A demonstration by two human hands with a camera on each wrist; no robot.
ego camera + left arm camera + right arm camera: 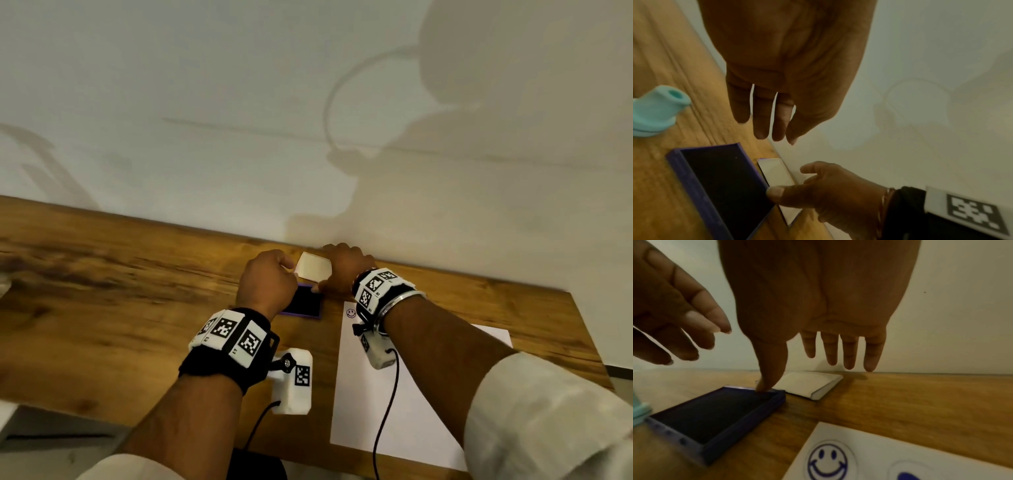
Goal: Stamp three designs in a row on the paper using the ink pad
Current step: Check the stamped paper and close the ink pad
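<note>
Two smiley prints show on the paper (pixel 900 456) in the right-wrist view — one whole, a second cut by the frame edge; whether a third exists cannot be told, since the right forearm hides most of the sheet's top edge in the head view. The ink pad (pixel 715 415) lies uncovered on the counter (pixel 102 291), left of the paper, with its pale lid (pixel 809 384) flat just behind it by the wall. A teal stamp (pixel 655 112) stands on the counter near the pad; neither hand holds it.

Step in hand, as judged: handling the pad between inkings, or closing up. Next move calls for either taking up the stamp or the lid.

Right hand (pixel 818 305): thumb tip pressed on the pad's far rim, four fingers straight and apart above the lid, gripping nothing. Left hand (pixel 785 65) hovers over the pad — fingers loosely extended, empty.
</note>
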